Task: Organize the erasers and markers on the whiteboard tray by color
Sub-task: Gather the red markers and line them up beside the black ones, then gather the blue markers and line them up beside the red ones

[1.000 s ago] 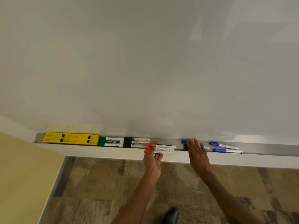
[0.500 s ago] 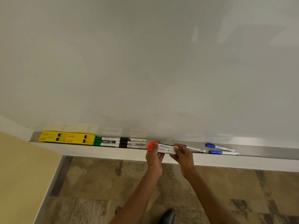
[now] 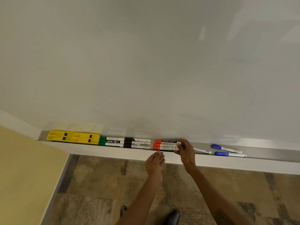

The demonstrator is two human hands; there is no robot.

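Along the metal whiteboard tray [image 3: 267,153] lie, from the left, two yellow erasers [image 3: 73,137], three green-capped markers [image 3: 112,141], three black-capped markers [image 3: 138,142] and three red-capped markers [image 3: 165,145]. My right hand [image 3: 185,149] grips the right ends of the red markers, which rest in the tray beside the black ones. My left hand [image 3: 155,161] hovers just below the tray's front lip, fingers loose, holding nothing. Right of my right hand lies a marker [image 3: 203,150] whose cap is hidden, then two blue-capped markers [image 3: 227,151].
The whiteboard [image 3: 146,62] fills the upper view. A yellow wall [image 3: 24,176] stands at the left. Patterned carpet [image 3: 97,184] and my dark shoes [image 3: 173,215] are below the tray.
The red markers went from my left hand into the tray next to the black ones. My right hand took hold of their right ends, and my left hand let go and dropped below the lip.
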